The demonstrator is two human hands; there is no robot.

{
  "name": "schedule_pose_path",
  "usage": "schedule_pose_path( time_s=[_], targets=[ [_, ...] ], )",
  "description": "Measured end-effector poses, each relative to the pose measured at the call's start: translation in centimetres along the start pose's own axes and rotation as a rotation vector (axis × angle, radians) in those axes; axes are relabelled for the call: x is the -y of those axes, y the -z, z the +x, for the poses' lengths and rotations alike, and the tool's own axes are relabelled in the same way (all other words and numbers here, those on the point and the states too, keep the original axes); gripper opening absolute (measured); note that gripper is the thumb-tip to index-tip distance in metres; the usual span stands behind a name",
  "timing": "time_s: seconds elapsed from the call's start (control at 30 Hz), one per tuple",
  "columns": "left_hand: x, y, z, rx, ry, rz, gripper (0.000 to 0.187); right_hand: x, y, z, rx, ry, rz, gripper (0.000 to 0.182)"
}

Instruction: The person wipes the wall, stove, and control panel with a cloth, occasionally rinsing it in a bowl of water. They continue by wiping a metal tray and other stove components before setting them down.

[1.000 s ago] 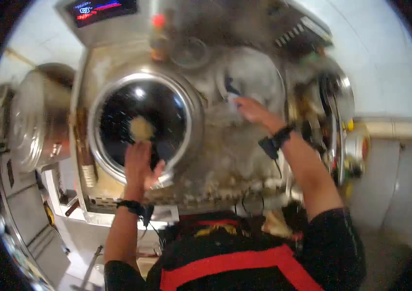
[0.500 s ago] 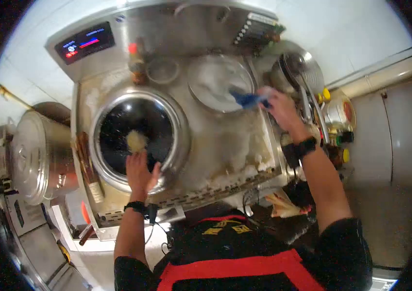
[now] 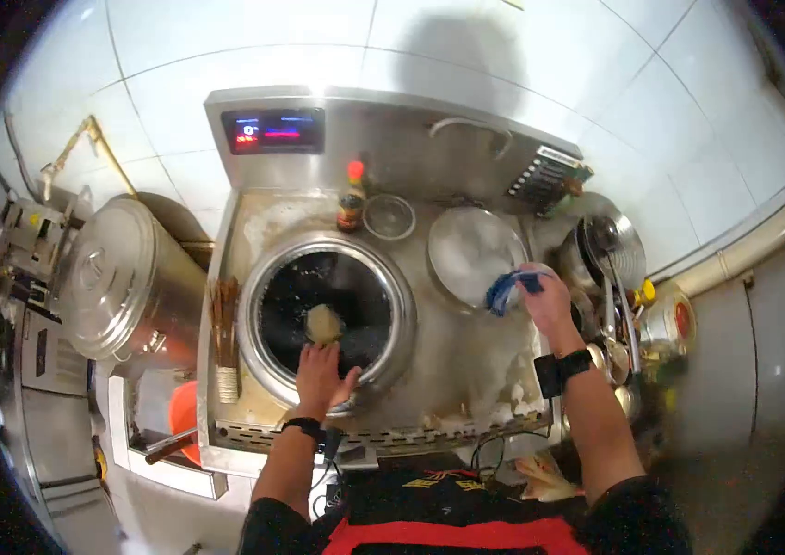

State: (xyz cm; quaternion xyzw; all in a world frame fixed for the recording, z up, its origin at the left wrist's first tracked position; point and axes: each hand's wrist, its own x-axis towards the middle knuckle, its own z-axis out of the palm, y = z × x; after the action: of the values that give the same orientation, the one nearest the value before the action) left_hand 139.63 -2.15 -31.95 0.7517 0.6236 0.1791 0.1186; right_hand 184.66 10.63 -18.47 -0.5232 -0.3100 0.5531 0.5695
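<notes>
My left hand (image 3: 318,379) reaches over the near rim of a round black cooking well with a broad steel ring (image 3: 397,319). Its fingers are stretched forward, thumb apart, with the fingertips right at the near edge of a round tan clump (image 3: 324,324). That clump appears in the middle of the dark, shiny well. To the right, my right hand (image 3: 548,301) is closed on a crumpled blue cloth (image 3: 505,292). The cloth hangs toward the left, overlapping the lower right edge of a shallow silver pan (image 3: 474,250) in this view.
Behind the well stand a red-capped sauce bottle (image 3: 352,205) and a small clear bowl (image 3: 389,218). Wooden sticks (image 3: 224,324) lie along the left edge. A large lidded steel pot (image 3: 124,282) stands left; pans and ladles (image 3: 612,268) crowd the right. A lit display (image 3: 272,131) faces me.
The camera view has shifted, so the stove appears lower and further right. My left fingertips stay near the tan clump. The blue cloth hangs lower and more bunched beneath my right hand.
</notes>
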Motion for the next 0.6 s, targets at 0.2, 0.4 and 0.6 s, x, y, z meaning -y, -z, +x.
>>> schedule_pose_path(
  time_s=[0.2, 0.4, 0.6],
  targets=[
    [0.2, 0.1, 0.2, 0.047, 0.046, -0.008, 0.074, -2.3, -1.7, 5.7, -0.03, 0.385, -0.811, 0.028],
    [0.9, -0.1, 0.6, 0.022, -0.033, -0.033, 0.075, -8.2, -8.4, 11.4, -0.103, 0.093, -0.918, 0.023],
    [0.8, 0.2, 0.7, 0.021, -0.018, -0.026, 0.073, -10.5, -25.4, 15.3, 0.231, 0.383, -0.873, 0.043]
  ],
)
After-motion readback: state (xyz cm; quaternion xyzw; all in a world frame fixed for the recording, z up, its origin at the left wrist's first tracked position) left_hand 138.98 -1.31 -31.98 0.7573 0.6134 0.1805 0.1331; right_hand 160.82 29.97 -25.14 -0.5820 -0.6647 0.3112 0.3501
